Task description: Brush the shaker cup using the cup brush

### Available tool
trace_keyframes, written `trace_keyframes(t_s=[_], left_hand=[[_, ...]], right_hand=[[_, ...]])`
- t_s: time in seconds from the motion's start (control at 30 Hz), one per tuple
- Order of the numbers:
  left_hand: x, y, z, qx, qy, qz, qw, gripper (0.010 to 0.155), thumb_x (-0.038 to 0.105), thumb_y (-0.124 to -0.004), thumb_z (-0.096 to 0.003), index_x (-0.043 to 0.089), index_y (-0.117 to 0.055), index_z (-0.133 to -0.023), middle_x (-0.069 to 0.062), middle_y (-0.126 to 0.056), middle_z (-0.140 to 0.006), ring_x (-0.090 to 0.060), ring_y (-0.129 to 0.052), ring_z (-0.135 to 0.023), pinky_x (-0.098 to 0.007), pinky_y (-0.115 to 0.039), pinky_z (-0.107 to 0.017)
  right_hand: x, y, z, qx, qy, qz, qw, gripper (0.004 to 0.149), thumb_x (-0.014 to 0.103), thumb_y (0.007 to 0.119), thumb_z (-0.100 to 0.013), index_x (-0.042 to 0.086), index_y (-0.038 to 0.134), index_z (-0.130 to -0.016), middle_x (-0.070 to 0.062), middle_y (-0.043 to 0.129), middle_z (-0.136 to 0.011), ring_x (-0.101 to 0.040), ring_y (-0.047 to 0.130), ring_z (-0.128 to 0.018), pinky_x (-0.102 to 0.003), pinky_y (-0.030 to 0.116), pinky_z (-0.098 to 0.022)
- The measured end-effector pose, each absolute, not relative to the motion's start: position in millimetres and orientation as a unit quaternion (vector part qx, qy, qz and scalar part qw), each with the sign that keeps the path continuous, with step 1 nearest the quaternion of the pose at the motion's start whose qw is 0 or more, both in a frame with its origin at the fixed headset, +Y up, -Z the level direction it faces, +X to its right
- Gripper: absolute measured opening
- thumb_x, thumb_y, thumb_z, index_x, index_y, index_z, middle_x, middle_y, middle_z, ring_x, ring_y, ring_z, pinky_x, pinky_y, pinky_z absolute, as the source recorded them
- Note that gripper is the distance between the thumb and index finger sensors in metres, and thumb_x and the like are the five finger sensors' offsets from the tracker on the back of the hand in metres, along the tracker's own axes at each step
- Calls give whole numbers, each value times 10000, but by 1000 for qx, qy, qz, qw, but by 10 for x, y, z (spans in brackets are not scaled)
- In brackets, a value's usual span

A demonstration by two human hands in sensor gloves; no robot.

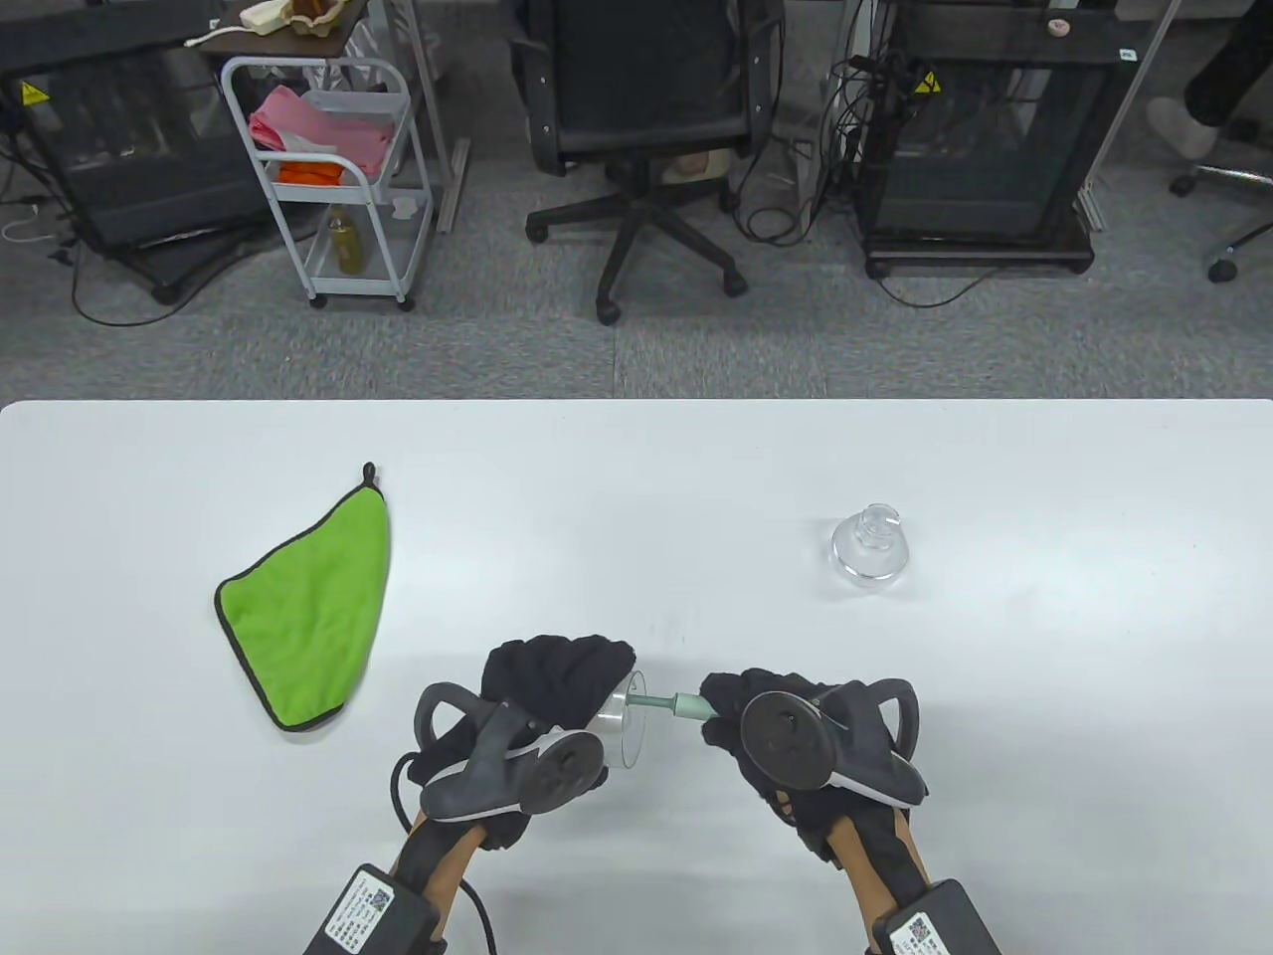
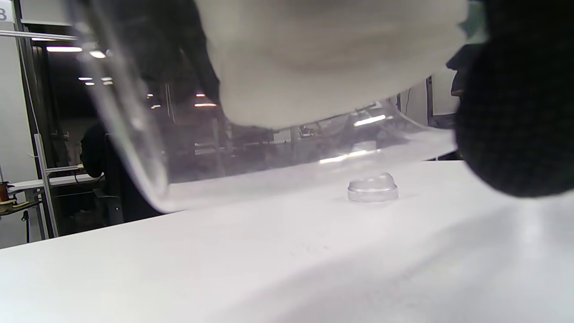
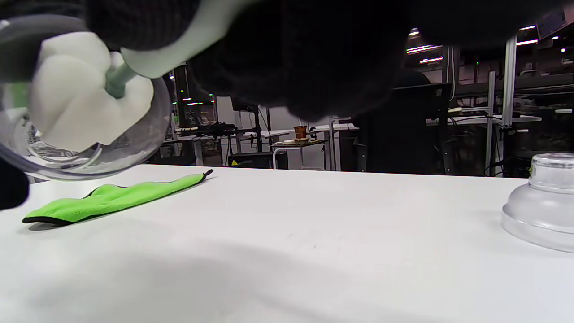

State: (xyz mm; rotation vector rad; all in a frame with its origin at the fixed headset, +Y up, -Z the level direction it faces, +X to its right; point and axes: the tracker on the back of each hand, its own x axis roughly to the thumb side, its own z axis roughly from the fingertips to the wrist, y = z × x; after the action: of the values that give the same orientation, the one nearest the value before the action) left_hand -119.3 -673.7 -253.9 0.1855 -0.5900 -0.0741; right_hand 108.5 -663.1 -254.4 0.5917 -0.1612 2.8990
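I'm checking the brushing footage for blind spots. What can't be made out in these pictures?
- Shaker cup body, table view: hidden under the left hand.
- Cup brush handle end, table view: covered by the right hand.
- Brush sponge, left wrist view: blurred, cut by the top edge.
- Lid, right wrist view: cut by the right edge.

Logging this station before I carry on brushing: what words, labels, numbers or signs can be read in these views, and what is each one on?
No text can be read as words.
Yellow warning triangle on the left black cabinet: a symbol, no words legible.
Yellow warning triangle on the right black cabinet: the same.
Label with QR code on the left forearm box: print too small.
Label with QR code on the right forearm box: too small.
Shaker cup, cup brush, green cloth: no markings visible.
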Motion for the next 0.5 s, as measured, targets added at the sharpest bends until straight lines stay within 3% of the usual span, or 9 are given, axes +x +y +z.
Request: trace_keyframes(t_s=[0.27,0.5], left_hand=[[-1287,-6750,-2574,83,-274,-28,958,1143,630,-1074,-158,299,-490,-1084,58,-733,-1112,-298,-921,-949,-629,-741,-648],[-1310,-6812,-2582,77,-268,-55,959,1144,628,-1060,-176,303,-455,-1090,59,-701,-1123,-307,-896,-964,-634,-724,-657]], right_hand=[[1108,-6739,-2600,202,7,975,94,500,506,717,-357,329,872,-798,-28,1018,-524,-245,989,-217,-344,904,-96],[1077,-6607,-2514,235,-19,967,97,497,501,732,-361,313,870,-801,-31,1016,-527,-247,986,-220,-341,897,-101]])
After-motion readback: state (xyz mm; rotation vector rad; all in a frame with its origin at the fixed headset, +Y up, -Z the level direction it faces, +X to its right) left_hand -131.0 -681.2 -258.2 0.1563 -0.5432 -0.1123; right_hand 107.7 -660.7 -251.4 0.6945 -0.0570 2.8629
